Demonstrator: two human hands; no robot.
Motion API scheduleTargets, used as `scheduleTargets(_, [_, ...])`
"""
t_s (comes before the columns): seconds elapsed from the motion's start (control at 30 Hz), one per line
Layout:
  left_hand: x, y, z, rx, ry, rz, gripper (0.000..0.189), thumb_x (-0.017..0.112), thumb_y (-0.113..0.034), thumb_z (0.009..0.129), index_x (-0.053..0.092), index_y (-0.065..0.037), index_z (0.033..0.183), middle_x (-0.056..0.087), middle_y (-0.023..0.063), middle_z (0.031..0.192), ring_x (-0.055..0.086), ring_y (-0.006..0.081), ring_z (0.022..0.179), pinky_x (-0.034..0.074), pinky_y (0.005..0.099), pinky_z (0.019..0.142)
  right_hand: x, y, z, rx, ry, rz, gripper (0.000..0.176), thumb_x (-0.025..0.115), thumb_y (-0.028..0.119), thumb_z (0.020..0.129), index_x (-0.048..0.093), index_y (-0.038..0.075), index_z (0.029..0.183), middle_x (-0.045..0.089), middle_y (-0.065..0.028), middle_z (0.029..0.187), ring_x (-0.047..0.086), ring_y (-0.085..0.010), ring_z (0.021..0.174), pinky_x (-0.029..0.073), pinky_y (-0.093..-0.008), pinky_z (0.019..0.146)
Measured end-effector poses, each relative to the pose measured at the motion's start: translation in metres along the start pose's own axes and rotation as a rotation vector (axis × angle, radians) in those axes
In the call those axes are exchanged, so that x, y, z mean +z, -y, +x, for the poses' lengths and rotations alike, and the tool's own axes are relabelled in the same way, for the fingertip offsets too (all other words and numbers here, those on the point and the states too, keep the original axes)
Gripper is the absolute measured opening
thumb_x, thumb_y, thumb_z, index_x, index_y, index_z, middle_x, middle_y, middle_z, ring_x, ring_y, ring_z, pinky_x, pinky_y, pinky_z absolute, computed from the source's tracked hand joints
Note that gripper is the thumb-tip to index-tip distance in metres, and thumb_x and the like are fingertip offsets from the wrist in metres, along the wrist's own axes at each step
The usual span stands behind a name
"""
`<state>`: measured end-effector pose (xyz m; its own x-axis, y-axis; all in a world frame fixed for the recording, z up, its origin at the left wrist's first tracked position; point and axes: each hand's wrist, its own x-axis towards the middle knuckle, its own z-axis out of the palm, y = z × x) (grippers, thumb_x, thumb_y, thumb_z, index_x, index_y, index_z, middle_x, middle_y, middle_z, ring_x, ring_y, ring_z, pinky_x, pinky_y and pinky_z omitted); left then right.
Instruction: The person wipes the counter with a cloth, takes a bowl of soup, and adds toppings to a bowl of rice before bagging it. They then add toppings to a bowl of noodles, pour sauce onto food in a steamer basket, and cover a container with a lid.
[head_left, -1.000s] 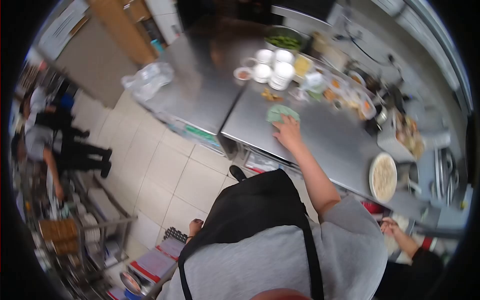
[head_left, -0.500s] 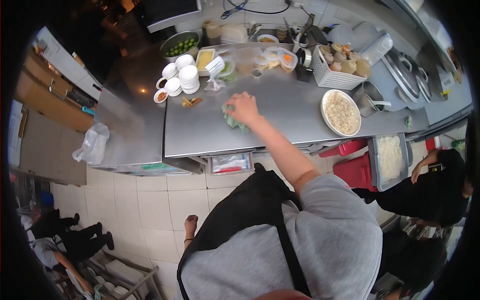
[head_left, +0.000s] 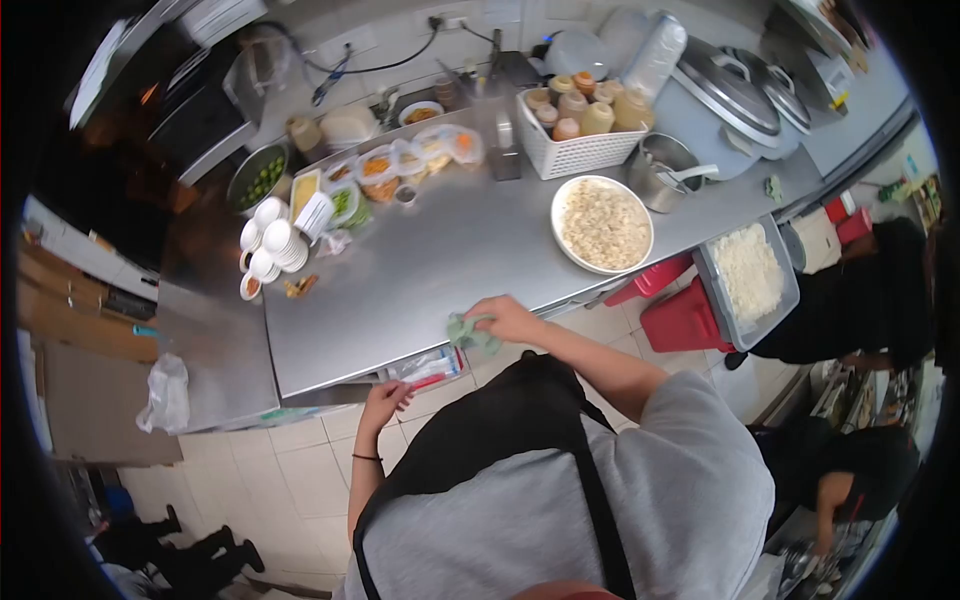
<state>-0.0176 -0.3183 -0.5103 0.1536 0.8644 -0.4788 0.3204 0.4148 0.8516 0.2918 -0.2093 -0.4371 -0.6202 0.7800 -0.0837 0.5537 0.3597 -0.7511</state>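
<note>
My right hand (head_left: 507, 318) presses a crumpled green cloth (head_left: 467, 331) at the near edge of the steel counter (head_left: 420, 270). My left hand (head_left: 385, 401) hangs with loose fingers below the counter edge, just under an open drawer holding packets (head_left: 432, 366); it holds nothing. I wear a grey shirt and a black apron.
On the counter sit a large plate of rice (head_left: 602, 224), a white basket of sauce bottles (head_left: 572, 140), stacked white bowls (head_left: 272, 243), small tubs of garnish (head_left: 385, 175) and a metal pot (head_left: 664, 172). A tray of rice (head_left: 748, 277) rests above red bins. Another person (head_left: 860, 300) stands at right.
My right hand has dragged the green cloth from the middle of the counter back to its near edge. My left hand has risen toward the drawer. The view has swung rightward.
</note>
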Motion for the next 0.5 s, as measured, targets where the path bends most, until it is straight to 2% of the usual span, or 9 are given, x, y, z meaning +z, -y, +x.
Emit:
scheduleTargets(0.07, [0.019,-0.047,0.033,0.087,0.164,0.066,0.024,0.052,-0.024,0.087,0.062,-0.002,0.086,0.059,0.0019,0.071,0.054,0.0077,0.062,0.045,0.0218,0.056,-0.06,-0.004,-0.032,0.105,-0.072,0.349,0.025,0.056,0.007,0.077,0.059,0.008,0.102,0.061,-0.0097,0.095,0.058,-0.0206,0.086,0.045,-0.0308,0.077])
scheduleTargets(0.17, [0.067,-0.115,0.079,0.205,0.266,0.043,0.027,0.051,-0.026,0.088,0.062,-0.002,0.092,0.059,0.0014,0.073,0.053,0.0072,0.063,0.044,0.0194,0.056,-0.151,-0.012,-0.095,0.178,-0.233,0.346,0.018,0.053,0.012,0.084,0.058,0.005,0.1,0.059,-0.0036,0.087,0.054,-0.0117,0.079,0.045,-0.0267,0.072])
scheduleTargets(0.2, [0.085,-0.13,0.096,0.216,0.279,0.029,0.028,0.051,-0.026,0.088,0.06,-0.002,0.099,0.059,0.0021,0.077,0.053,0.0077,0.065,0.044,0.0196,0.058,-0.179,-0.026,-0.117,0.159,-0.264,0.368,0.017,0.053,0.012,0.084,0.057,0.004,0.097,0.059,-0.0035,0.086,0.054,-0.0109,0.078,0.044,-0.0253,0.07])
scheduleTargets(0.27, [0.12,-0.156,0.134,0.223,0.324,-0.014,0.033,0.049,-0.026,0.089,0.053,-0.004,0.112,0.059,0.0049,0.087,0.055,0.0099,0.07,0.046,0.0212,0.061,-0.229,-0.032,-0.165,0.394,-0.363,0.525,0.019,0.053,0.014,0.082,0.056,0.002,0.096,0.059,-0.0071,0.082,0.055,-0.0131,0.079,0.044,-0.0263,0.072])
scheduleTargets(0.3, [0.137,-0.169,0.153,0.22,0.358,-0.043,0.037,0.047,-0.026,0.09,0.048,-0.005,0.12,0.058,0.0072,0.095,0.057,0.0115,0.073,0.048,0.0225,0.063,-0.244,-0.042,-0.184,0.465,-0.482,0.446,0.02,0.052,0.015,0.082,0.056,0.0,0.095,0.059,-0.0078,0.079,0.055,-0.0134,0.077,0.043,-0.0258,0.07])
scheduleTargets(0.37, [0.17,-0.198,0.186,0.153,0.425,-0.161,0.05,0.045,-0.029,0.09,0.03,-0.007,0.133,0.051,0.0122,0.112,0.058,0.0177,0.085,0.05,0.0282,0.071,-0.255,-0.104,-0.215,0.488,-0.728,0.235,0.024,0.053,0.017,0.081,0.055,-0.002,0.096,0.06,-0.0087,0.083,0.053,-0.014,0.078,0.042,-0.0258,0.071])
scheduleTargets(0.4, [0.186,-0.213,0.198,0.083,0.448,-0.215,0.053,0.045,-0.03,0.09,0.026,-0.008,0.134,0.049,0.0134,0.115,0.057,0.02,0.088,0.05,0.0304,0.073,-0.262,-0.123,-0.223,0.575,-0.699,0.301,0.029,0.053,0.017,0.082,0.054,-0.003,0.102,0.06,-0.0098,0.088,0.053,-0.0145,0.081,0.042,-0.0262,0.073])
scheduleTargets(0.47, [0.214,-0.238,0.218,-0.033,0.462,-0.34,0.055,0.046,-0.027,0.089,0.022,-0.008,0.134,0.047,0.0158,0.117,0.057,0.024,0.093,0.052,0.0343,0.073,-0.249,-0.156,-0.219,0.658,-0.903,0.289,0.031,0.052,0.017,0.083,0.052,-0.005,0.105,0.059,-0.0102,0.092,0.054,-0.0149,0.083,0.043,-0.0269,0.074])
scheduleTargets(0.5, [0.226,-0.247,0.223,-0.085,0.461,-0.409,0.055,0.048,-0.022,0.088,0.022,-0.008,0.134,0.047,0.0169,0.117,0.057,0.0258,0.094,0.053,0.036,0.072,-0.24,-0.189,-0.219,0.719,-0.774,0.416,0.049,0.052,0.021,0.084,0.04,-0.006,0.123,0.051,-0.0161,0.116,0.05,-0.0208,0.103,0.04,-0.029,0.086])
